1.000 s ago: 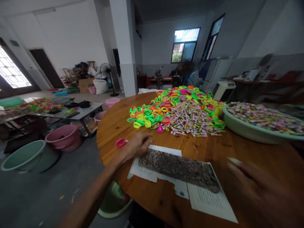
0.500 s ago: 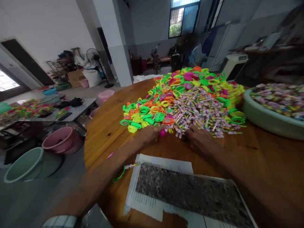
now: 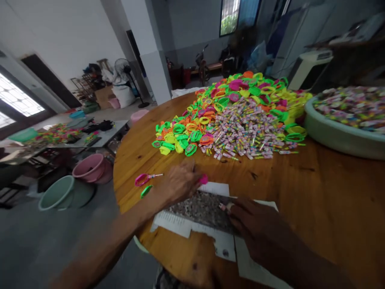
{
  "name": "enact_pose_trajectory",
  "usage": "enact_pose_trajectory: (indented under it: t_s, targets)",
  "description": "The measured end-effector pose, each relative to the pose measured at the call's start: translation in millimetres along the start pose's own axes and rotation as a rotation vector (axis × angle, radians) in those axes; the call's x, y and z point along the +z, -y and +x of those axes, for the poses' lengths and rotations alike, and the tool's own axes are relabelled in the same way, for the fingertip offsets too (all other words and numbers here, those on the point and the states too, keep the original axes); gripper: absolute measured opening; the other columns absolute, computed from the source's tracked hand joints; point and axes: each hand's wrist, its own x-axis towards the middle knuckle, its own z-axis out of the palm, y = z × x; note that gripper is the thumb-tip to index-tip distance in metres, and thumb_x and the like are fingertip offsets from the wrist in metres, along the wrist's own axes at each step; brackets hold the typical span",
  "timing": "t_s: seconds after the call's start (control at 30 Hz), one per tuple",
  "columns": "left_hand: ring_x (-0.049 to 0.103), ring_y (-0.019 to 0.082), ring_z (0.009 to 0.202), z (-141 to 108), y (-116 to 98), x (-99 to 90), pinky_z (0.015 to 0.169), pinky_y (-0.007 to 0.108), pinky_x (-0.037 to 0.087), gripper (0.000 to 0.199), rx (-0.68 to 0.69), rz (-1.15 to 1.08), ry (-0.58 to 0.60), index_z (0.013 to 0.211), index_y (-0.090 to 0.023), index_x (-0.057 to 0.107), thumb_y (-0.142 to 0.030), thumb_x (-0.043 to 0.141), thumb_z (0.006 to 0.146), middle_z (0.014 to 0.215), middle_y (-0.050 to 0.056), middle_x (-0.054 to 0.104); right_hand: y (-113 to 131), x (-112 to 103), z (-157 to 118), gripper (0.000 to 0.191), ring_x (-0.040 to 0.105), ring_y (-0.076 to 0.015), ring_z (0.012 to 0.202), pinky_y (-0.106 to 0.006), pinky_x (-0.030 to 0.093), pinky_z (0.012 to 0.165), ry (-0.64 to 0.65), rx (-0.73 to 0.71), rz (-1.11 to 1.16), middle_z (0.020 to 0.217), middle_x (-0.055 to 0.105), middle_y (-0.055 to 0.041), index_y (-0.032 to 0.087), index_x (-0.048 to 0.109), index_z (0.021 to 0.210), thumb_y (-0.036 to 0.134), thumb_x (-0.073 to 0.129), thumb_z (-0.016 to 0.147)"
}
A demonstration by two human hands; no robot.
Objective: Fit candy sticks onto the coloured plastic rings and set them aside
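My left hand [image 3: 180,180] is above the far left part of a dark speckled slab [image 3: 200,208], its fingers closed on a bright pink plastic toy watch [image 3: 203,179]. Over the slab's right end, my right hand [image 3: 252,218] pinches a small printed candy tube [image 3: 222,206], whose tip sticks out past the fingers. Sheets of printed paper [image 3: 174,224] lie under the slab. Left of my left hand are a pink toy watch [image 3: 142,180] with a tube at its end and a green one [image 3: 146,191], partly behind my forearm.
Beyond my hands rises a heap of neon toy watches [image 3: 192,128], with a pile of candy tubes [image 3: 243,132] in front. A pale green basin [image 3: 339,138] full of tubes stands at right. Buckets [image 3: 57,192] sit on the floor beyond the round table's left edge [image 3: 116,172].
Both hands have come back from the candy pile to the slab. The right now holds a candy tube. A pink watch with a tube shows at left, and the view has shifted.
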Motion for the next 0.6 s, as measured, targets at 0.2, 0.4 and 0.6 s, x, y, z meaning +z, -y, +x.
enact_pose_trajectory:
  t_s: [0.2,0.4,0.6]
  targets:
    - [0.058,0.022,0.119,-29,-22,8.8,0.101,0.034,0.050,0.024,0.074,-0.178,0.002,0.115,-0.018,0.061,-0.022,0.045,0.097,0.134,0.011,0.056,9,17,-7,0.020,0.055,-0.0258,0.083,-0.040,0.037,0.070,0.014,0.072,-0.080,0.093,0.060,-0.0093,0.020,0.065,0.094,0.015,0.046,0.092]
    - [0.054,0.021,0.127,-38,-22,21.2,0.108,0.036,0.048,0.029,0.072,-0.248,-0.122,0.121,-0.016,0.060,-0.022,0.044,0.099,0.139,0.013,0.054,10,19,1,0.015,0.051,-0.0234,0.081,-0.036,0.032,0.068,0.022,0.104,-0.079,0.091,0.059,-0.0070,0.020,0.064,0.094,0.015,0.049,0.093]
    - [0.056,0.022,0.125,-43,-19,45.7,0.104,0.036,0.051,0.028,0.108,-0.240,-0.301,0.120,-0.017,0.063,-0.020,0.047,0.097,0.136,0.013,0.056,16,26,12,0.019,0.052,-0.0193,0.080,-0.033,0.034,0.069,-0.029,0.140,0.090,0.088,0.056,-0.0062,0.018,0.060,0.091,0.017,0.042,0.097]
